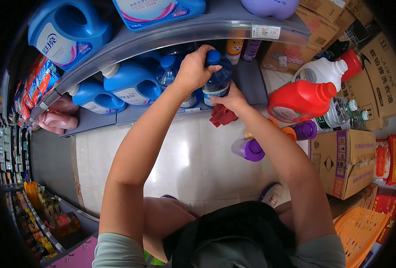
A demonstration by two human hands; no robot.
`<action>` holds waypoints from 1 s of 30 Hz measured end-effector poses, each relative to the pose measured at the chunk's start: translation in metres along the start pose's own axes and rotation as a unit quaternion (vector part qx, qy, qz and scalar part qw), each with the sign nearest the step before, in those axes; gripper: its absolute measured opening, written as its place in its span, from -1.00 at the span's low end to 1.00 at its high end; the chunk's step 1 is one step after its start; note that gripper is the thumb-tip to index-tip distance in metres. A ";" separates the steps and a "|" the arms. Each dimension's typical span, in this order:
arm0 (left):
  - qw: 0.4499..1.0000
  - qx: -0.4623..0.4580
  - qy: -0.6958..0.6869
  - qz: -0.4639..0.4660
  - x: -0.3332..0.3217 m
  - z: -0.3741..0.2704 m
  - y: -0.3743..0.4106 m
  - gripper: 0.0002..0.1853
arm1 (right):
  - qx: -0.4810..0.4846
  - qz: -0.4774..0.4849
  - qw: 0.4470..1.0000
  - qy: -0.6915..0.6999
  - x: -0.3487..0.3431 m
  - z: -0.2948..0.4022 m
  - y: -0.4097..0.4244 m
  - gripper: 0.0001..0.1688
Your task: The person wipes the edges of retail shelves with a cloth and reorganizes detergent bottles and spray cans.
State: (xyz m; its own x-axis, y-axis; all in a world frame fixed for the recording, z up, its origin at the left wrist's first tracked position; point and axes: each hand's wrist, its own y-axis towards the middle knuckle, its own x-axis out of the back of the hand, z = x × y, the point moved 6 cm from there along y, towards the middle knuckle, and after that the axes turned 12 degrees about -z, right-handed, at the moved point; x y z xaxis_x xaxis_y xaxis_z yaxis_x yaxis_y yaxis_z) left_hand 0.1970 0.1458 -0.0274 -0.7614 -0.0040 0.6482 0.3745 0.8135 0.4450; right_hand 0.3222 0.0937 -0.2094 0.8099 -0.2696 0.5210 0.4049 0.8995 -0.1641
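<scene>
A clear plastic bottle of dark blue liquid with a blue cap (214, 87) stands upright at the front of the lower shelf. My left hand (195, 68) grips it about the neck, thumb in front just below the cap. Lower down, my right hand (233, 98) presses its thumb against the bottle's label. Bunched under the right palm hangs a red cloth (223, 115). Beside the held bottle, partly behind my left wrist, stands a similar blue-capped bottle (167, 75). Blue laundry detergent jugs (132, 85) fill the shelf farther left.
The upper shelf's clear front lip (171, 31) overhangs my hands. On the floor at right are a red detergent jug (300, 102), a white jug (318, 70), purple-capped canisters (248, 150) and a cardboard carton (341, 160). An orange plastic basket (362, 231) lies lower right.
</scene>
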 end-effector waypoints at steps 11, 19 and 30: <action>0.987 -0.067 -0.022 -0.143 0.019 -0.007 -0.037 -0.34 | -0.292 -0.005 0.936 0.196 -0.013 0.018 -0.050 -0.06; 0.973 0.039 -0.206 0.094 -0.002 0.006 -0.174 -0.26 | -0.338 0.020 0.805 0.487 0.012 0.066 -0.145 -0.65; 0.896 0.122 -0.331 0.271 -0.019 0.007 -0.196 -0.21 | 0.162 0.198 0.960 0.109 0.053 0.083 -0.216 -0.16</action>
State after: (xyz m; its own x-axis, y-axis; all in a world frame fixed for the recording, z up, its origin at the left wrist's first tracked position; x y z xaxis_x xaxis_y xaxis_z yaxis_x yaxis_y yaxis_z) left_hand 0.1342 -0.0098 -0.1308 -0.6805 0.7093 0.1840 0.7182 0.6954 -0.0244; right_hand 0.2423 -0.0866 -0.0765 0.9573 0.0824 0.2772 -0.0783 0.9966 -0.0258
